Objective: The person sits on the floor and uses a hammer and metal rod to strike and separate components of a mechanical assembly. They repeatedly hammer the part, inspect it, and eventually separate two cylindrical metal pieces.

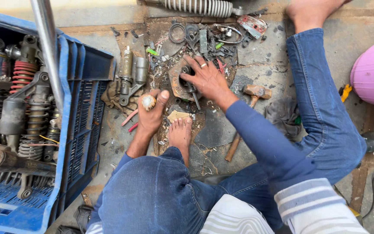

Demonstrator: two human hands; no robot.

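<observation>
Rusty metal housing, a worn brown block with a round hollow, lies on the stained concrete floor just in front of a person sitting there in jeans. Their right hand, a ring on one finger, rests on it with fingers spread, the fingertips reaching into the hollow where a dark steel rod stands. Their left hand is wrapped around a tool handle with a rounded pale end, thumb pointing up beside it. A bare foot sits right below both hands, toes near a small tan scrap. Just right of the right forearm lies a hammer with a rusty head and wooden shaft, next to a grey rag. Above the housing is a scatter of rings, clips and small dark parts, with a coil spring at the top edge. To the left lies a grimy metal cylinder assembly, and beyond it a blue plastic crate packed with shock absorbers and springs. A pink bucket stands far right.
</observation>
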